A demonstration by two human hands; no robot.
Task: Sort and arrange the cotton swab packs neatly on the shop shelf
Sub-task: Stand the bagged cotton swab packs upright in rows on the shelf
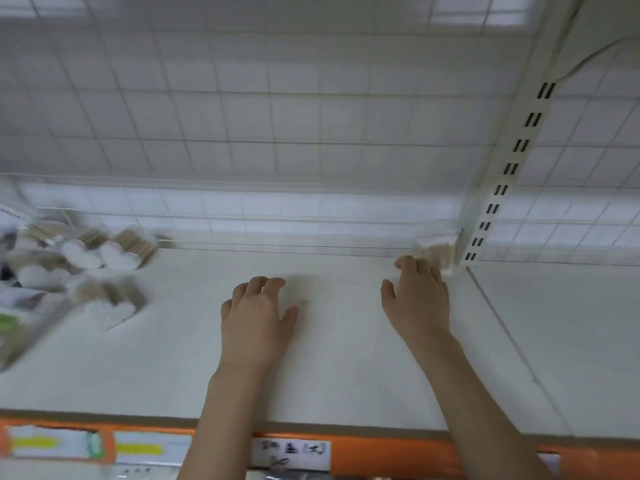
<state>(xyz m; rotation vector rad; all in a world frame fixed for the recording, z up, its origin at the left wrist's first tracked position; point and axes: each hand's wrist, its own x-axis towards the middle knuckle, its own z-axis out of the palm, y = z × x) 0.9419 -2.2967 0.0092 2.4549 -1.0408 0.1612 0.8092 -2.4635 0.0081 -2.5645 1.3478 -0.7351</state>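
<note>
Several clear packs of cotton swabs (104, 251) with wooden sticks and white tips lie jumbled at the left end of the white shelf (332, 358). One single pack (434, 249) stands at the back right corner by the upright post. My right hand (417, 299) reaches toward it, fingertips touching or just short of its base; blur hides any grip. My left hand (258, 320) hovers over the bare middle of the shelf, fingers loosely bent, holding nothing.
A wire grid panel (277, 133) backs the shelf. A slotted metal upright (502, 188) divides it from the neighbouring shelf at right. An orange price strip (381, 448) with paper labels runs along the front edge. The picture is motion-blurred.
</note>
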